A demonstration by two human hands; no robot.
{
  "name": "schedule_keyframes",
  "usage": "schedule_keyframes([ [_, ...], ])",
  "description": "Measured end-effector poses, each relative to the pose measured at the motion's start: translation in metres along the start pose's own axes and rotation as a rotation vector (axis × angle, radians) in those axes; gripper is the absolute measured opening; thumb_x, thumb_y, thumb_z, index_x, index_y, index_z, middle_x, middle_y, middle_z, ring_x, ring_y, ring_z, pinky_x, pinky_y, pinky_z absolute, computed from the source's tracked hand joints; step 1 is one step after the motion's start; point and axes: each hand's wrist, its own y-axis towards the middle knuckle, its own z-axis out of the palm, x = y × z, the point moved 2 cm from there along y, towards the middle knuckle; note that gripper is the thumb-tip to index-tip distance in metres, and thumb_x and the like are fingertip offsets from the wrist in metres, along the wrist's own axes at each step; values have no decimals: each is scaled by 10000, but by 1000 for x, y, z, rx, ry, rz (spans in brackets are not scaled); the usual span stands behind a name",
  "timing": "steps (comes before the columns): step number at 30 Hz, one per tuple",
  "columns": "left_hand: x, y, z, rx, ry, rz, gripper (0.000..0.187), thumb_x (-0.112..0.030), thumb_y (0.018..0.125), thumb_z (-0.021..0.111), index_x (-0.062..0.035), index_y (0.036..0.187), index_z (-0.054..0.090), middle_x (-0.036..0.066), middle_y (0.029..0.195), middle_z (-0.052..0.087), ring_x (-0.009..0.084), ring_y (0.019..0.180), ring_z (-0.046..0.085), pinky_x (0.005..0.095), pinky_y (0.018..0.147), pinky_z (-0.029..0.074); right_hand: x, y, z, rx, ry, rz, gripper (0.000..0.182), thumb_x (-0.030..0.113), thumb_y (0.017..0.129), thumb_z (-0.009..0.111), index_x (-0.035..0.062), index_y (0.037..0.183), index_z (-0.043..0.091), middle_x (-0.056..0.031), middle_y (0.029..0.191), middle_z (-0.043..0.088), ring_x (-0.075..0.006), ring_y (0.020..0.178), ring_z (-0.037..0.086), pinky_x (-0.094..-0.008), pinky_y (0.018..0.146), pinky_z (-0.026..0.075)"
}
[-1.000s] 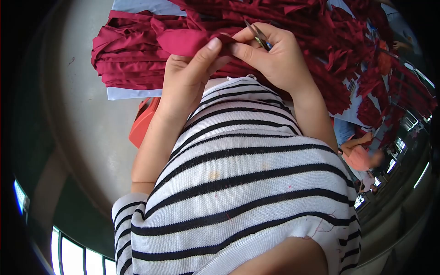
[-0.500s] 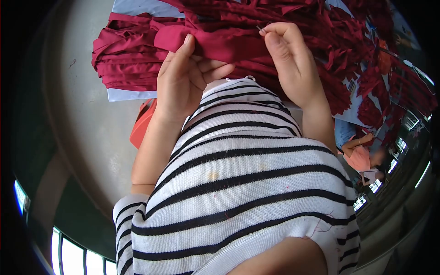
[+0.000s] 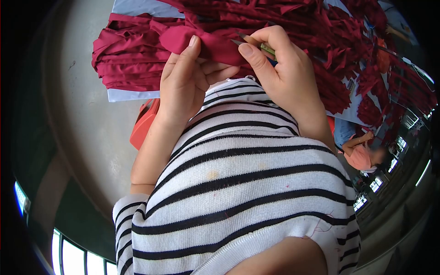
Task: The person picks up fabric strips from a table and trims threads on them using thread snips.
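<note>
A dark red fabric piece (image 3: 213,46) with a rounded left end is pinched between the thumb and fingers of my left hand (image 3: 185,75). My right hand (image 3: 286,64) is closed around thread snips (image 3: 266,47) with a green part showing. The two dark pointed blades stick out past my thumb and forefinger, slightly apart, right at the right end of the fabric piece. My palm hides the rest of the snips. Below both hands lies a pile of the same dark red fabric (image 3: 130,55).
The pile rests on a pale blue table (image 3: 133,95) and spreads far to the right. An orange-red object (image 3: 145,123) stands below the table's left edge, beside my left forearm. Another person (image 3: 357,156) in a salmon top works at right.
My right hand has come left and turned, so the snips' blades now show at the fabric's right end. My left hand has shifted slightly right with the fabric piece.
</note>
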Motion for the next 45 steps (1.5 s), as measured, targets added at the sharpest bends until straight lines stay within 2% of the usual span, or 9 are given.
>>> schedule_keyframes([
  [15,1,1,-1,48,12,69,200,-157,906,438,-3,985,537,123,973,610,229,876,619,394,806,509,4,-2,-8,-22,180,135,188,223,832,585,46,827,524,-72,663,597,-192,571,587,-279,500,449],
  [18,7,11,2,-6,420,158,135,-116,784,648,-25,843,568,58,798,624,126,752,608,255,683,502,2,-3,-9,-42,324,170,205,220,850,570,21,849,521,-85,686,601,-150,621,587,-259,544,450],
  [21,10,16,7,53,531,156,143,-70,726,702,-29,786,579,23,756,618,82,706,575,198,665,464,-3,-5,-16,-55,370,192,219,216,863,556,2,855,511,-86,705,601,-121,655,575,-245,576,447],
  [24,15,13,13,40,561,100,170,-52,733,693,-20,868,593,14,769,617,81,748,570,207,709,450,-11,-11,-22,-67,408,219,157,157,903,488,3,926,511,58,687,459,6,599,342,-141,541,285],
  [29,19,13,9,164,568,411,128,72,770,597,13,882,582,43,880,582,107,814,569,241,772,463,-14,-24,-32,-15,379,366,167,173,906,484,8,906,509,66,655,441,4,585,327,-148,527,278],
  [33,10,10,9,266,1028,713,168,154,748,552,30,859,573,73,927,522,153,819,570,280,782,490,-9,-30,-31,80,292,432,182,195,902,493,14,883,508,64,636,439,-8,576,330,-162,519,285],
  [34,13,10,16,169,837,721,190,140,662,603,-15,772,621,82,820,563,173,741,599,248,655,491,-7,-30,-32,120,287,481,193,205,894,507,14,873,511,50,635,449,-19,584,352,-174,521,297],
  [37,9,6,17,176,1078,853,214,148,623,609,-21,754,626,83,812,556,188,740,606,269,628,510,-7,-28,-30,121,228,413,278,290,848,560,17,823,518,-78,591,550,-146,508,507,-269,482,387],
  [45,9,4,20,257,1127,1007,238,131,574,663,-19,753,617,82,793,540,214,719,622,292,597,537,-3,-28,-24,135,330,332,288,290,843,565,5,830,521,-108,622,573,-187,547,550,-287,509,414],
])
